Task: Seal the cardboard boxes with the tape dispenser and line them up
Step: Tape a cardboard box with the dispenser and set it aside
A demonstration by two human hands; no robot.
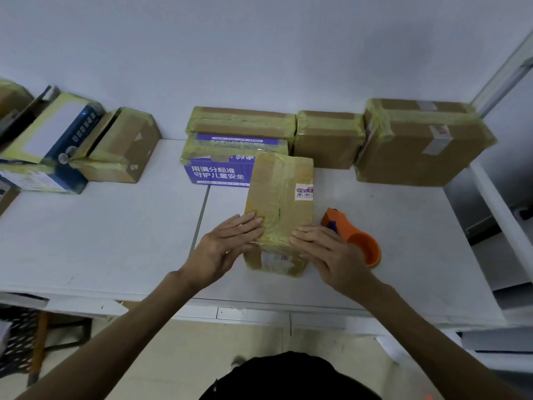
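A brown cardboard box (279, 194) wrapped in yellowish tape lies lengthwise on the white table (115, 241) in front of me. My left hand (227, 245) presses flat, fingers straight, on its near left top edge. My right hand (323, 249) lies flat on the near right edge, smoothing the tape. An orange tape dispenser (357, 239) rests on the table just right of my right hand, untouched.
Taped boxes line the wall: a purple-printed box (219, 168) with a brown box (242, 121) on top, a brown box (328, 138), a large box (421, 142) at the right. Several more boxes (115, 148) sit at the left. The table's right edge is near.
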